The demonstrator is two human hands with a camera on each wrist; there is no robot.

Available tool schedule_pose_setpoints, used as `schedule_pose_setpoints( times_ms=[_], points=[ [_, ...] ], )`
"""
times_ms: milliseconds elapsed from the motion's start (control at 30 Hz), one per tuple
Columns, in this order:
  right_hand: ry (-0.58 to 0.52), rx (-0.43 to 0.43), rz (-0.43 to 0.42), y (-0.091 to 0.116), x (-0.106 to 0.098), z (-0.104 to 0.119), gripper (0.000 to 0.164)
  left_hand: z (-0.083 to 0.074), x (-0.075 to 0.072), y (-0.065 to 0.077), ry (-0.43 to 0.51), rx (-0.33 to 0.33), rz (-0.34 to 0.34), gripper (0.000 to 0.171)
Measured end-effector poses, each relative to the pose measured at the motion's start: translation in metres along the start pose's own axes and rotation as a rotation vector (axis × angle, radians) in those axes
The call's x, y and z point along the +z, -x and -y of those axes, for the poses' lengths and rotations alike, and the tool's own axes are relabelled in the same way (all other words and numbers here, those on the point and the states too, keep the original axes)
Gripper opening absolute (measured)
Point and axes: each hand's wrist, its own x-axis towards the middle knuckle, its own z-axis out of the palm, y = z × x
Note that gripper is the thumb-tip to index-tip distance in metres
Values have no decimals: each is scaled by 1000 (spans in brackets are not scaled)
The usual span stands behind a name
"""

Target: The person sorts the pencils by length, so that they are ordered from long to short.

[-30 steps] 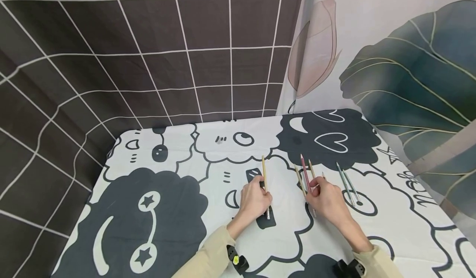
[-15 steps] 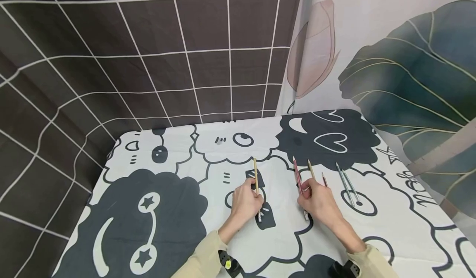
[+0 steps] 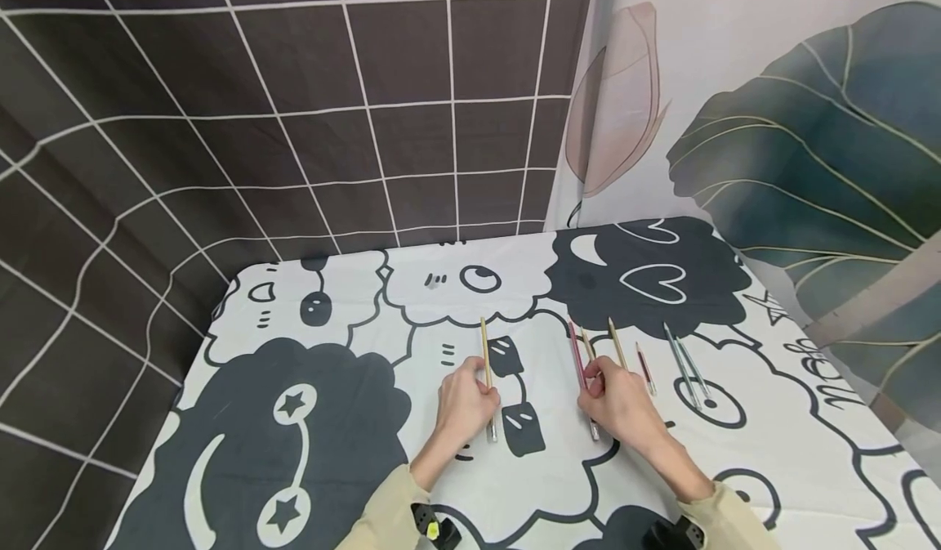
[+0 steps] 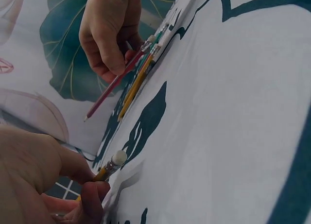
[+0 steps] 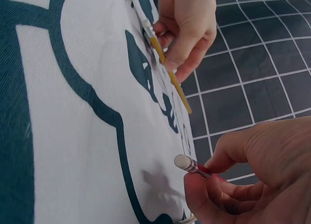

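My left hand (image 3: 466, 403) pinches a yellow pencil (image 3: 485, 342) over the patterned cloth, its point facing away from me. In the left wrist view the white eraser end (image 4: 118, 158) sticks out past the fingertips. My right hand (image 3: 621, 403) pinches a red pencil (image 3: 576, 350); its eraser (image 5: 183, 162) shows in the right wrist view, a shadow on the cloth beside it. Just right of the red pencil are two yellowish pencils, one (image 3: 588, 343) partly behind the right hand, the other (image 3: 617, 343) beyond its knuckles.
A short dark red pencil (image 3: 645, 368) lies right of the right hand. Farther right, two green pencils (image 3: 680, 362) lie close together. A black-and-white cartoon cloth (image 3: 515, 485) covers the table. A dark grid curtain (image 3: 412, 141) and a leaf-print curtain (image 3: 823, 141) hang behind.
Both hands have moved left, the left with the yellow pencil, the right with the red one. The red pencil has passed to the left of a yellowish pencil. The short dark red pencil is now uncovered.
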Motion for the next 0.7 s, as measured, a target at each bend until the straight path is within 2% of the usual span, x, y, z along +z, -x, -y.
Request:
schedule_pose_setpoints(
  times_ms=[467,700],
  points=[
    [-7,-42,16,-4,9,7,20,11,-14,2,-47,-19,-36,43],
    [0,-41,35,-5,16,11,20,22,-20,2,-72,-26,-54,43]
  ],
)
